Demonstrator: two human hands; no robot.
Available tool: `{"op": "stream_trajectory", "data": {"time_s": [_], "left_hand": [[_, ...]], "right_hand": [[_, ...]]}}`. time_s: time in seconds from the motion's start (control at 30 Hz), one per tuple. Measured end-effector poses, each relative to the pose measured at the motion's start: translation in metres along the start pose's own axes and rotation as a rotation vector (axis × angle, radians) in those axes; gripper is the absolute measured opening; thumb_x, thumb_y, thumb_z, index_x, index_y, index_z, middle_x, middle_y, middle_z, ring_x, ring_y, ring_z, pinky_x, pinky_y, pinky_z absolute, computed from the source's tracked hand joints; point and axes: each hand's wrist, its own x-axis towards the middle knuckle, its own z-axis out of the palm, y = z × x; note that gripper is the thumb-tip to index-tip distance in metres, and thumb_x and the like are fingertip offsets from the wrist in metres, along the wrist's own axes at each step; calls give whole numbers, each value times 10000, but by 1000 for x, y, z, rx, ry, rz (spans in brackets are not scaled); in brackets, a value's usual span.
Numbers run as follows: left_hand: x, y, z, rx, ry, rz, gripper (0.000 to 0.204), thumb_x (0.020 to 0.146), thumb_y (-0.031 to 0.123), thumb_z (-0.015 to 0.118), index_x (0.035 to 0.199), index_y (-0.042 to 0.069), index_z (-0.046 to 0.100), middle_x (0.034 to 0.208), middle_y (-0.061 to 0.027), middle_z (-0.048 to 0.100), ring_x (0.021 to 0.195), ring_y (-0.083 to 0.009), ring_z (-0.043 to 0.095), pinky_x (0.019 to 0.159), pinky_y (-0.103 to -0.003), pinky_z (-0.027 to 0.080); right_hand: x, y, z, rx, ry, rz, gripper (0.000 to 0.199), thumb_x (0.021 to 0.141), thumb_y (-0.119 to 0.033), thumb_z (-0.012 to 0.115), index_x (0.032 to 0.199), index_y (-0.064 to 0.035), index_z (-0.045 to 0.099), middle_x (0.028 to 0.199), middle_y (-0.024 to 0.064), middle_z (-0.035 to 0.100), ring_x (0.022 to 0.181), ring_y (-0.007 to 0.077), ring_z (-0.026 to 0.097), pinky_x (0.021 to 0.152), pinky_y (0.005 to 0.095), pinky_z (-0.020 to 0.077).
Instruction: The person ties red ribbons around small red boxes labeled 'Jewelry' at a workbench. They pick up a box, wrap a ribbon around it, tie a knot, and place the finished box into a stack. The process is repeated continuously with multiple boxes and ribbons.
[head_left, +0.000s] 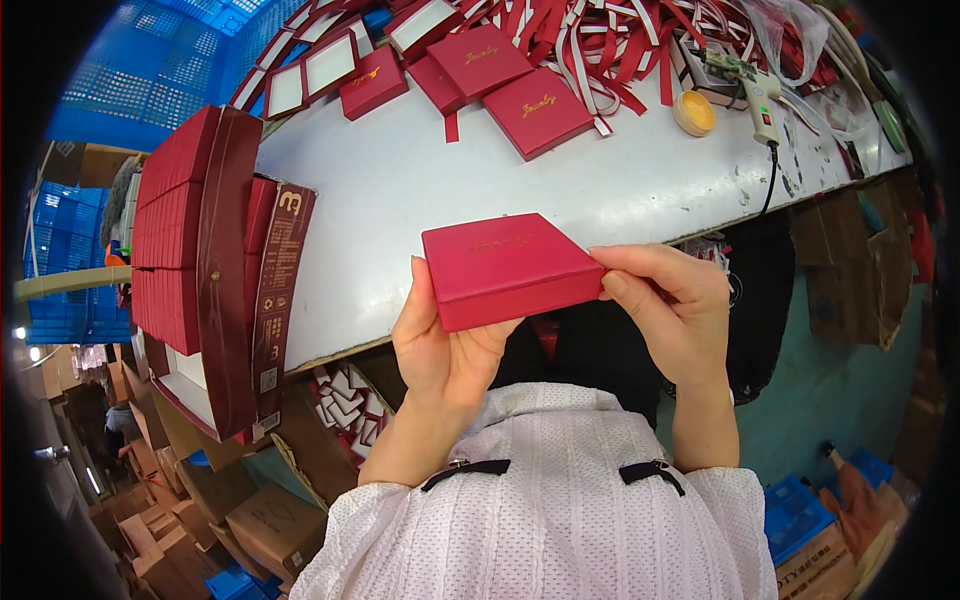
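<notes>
In front of me, over the table's near edge, I hold up a red jewelry box (515, 268) with faint gold lettering on its lid. My left hand (445, 345) supports it from the left and below, thumb along its left side. At the box's right corner, my right hand (672, 300) pinches with thumb and forefinger. The lid sits flat on the base. More closed red boxes (537, 112) with gold lettering lie farther back on the white table (370, 230).
On the left stands a dark red carton (228, 270) stacked with red boxes. White-lined open trays (330, 62) and red-and-white ribbons (600, 50) fill the back. A yellow round tin (693, 113) and a corded glue gun (762, 105) lie at right. Blue crates (150, 75) stand back left.
</notes>
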Motion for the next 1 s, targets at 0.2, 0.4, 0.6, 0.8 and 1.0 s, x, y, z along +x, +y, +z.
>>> {"op": "stream_trajectory", "data": {"time_s": [0.2, 0.4, 0.6, 0.8, 1.0], "left_hand": [[14, -25, -27, 768, -64, 388, 339, 864, 304, 375, 1077, 43, 416, 1092, -91, 469, 999, -210, 470, 851, -363, 390], [22, -4, 1, 307, 29, 162, 274, 875, 223, 355, 992, -8, 447, 1024, -137, 513, 970, -246, 504, 839, -389, 432], [12, 0, 5, 10, 56, 62, 296, 876, 224, 347, 973, -33, 459, 1023, -177, 513, 978, -280, 502, 844, -446, 418], [5, -2, 11, -96, 100, -19, 304, 879, 219, 337, 982, -42, 453, 1034, -187, 505, 1011, -292, 479, 856, -458, 402], [4, 5, -9, -230, 115, -25, 320, 878, 235, 331, 1018, -32, 439, 1054, -184, 490, 1003, -304, 480, 854, -449, 405]], "right_hand": [[-9, -3, 23, 1, 48, -3, 182, 692, -3, 588, 873, -9, 594, 675, 94, 585, 533, 117, 533, 487, 212, 404], [-3, 0, -11, -150, -8, 20, 208, 687, 3, 590, 894, -20, 601, 608, 78, 561, 522, 113, 522, 475, 204, 388], [3, 1, -8, -204, 43, -59, 180, 701, -1, 579, 877, -25, 605, 572, 68, 540, 496, 107, 503, 455, 208, 371], [2, 3, -4, -152, 60, -43, 186, 696, -1, 585, 880, -28, 606, 598, 63, 550, 498, 99, 494, 481, 199, 398], [0, 5, -10, 59, 104, 82, 293, 689, 51, 569, 974, -11, 544, 824, 73, 555, 616, 81, 517, 576, 185, 428]]}}
